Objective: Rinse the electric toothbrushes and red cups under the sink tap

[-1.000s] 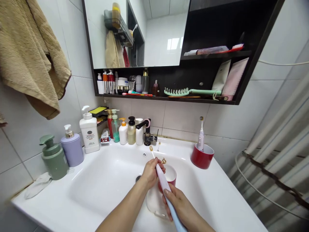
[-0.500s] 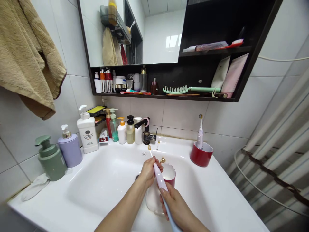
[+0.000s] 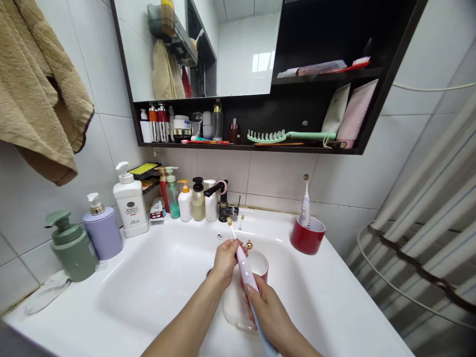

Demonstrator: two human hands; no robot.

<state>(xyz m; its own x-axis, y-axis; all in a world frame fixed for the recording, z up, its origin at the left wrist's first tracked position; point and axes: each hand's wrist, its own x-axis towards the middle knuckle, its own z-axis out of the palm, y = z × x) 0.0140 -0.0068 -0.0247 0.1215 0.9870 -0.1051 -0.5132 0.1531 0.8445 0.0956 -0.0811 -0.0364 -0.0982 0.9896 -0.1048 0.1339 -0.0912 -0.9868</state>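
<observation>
I see two hands over the big white sink [image 3: 148, 277], both on one electric toothbrush [image 3: 246, 270]. The toothbrush is pink near the top and pale blue lower down, and it leans with its yellowish brush head up toward the black tap [image 3: 223, 204]. The right hand [image 3: 268, 303] is curled around the handle, with the thumb lying along it. The left hand [image 3: 225, 259] is up at the thin neck, its fingers closed on the spot where the neck meets the handle. Under the toothbrush, a red cup [image 3: 265, 276] with a white inside sits in the sink, partly hidden by the hands. A see-through tray [image 3: 233, 308] is down there too, just beside the cup. On the right side of the sink top, another electric toothbrush [image 3: 305, 212] stands in a red holder [image 3: 308, 242], tipped a little. On the left are a green pump bottle [image 3: 76, 254], a purple pump bottle [image 3: 104, 234] and a tall white pump bottle [image 3: 131, 210].
</observation>
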